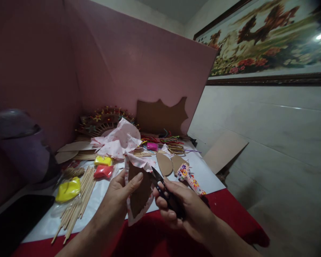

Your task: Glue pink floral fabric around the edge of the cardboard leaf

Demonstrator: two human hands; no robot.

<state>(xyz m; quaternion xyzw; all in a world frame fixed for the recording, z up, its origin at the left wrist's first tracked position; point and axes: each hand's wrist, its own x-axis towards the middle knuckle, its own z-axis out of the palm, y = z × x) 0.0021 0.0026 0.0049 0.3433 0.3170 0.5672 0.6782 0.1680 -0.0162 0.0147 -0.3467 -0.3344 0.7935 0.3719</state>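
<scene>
My left hand (123,189) pinches a brown cardboard piece (139,191) between thumb and fingers. Pale pink patterned fabric (135,219) wraps round the edges of the cardboard. Closed round the black handles of small thread snips (172,203) is my right hand (186,205). The dark blades point up and left, at the right edge of the fabric; whether they touch it I cannot tell. Beyond both hands lies a crumpled heap of the same pink fabric (120,141). Leaf-shaped cardboard pieces (164,164) rest to the right of it.
Wooden sticks (81,200), yellow clay (69,190) and a red clay packet (103,171) lie on the left. A dark tablet-like slab (18,217) and purple bin (25,153) stand nearer that edge. Floral tape (191,178) lies right. Scissors (173,148) sit behind.
</scene>
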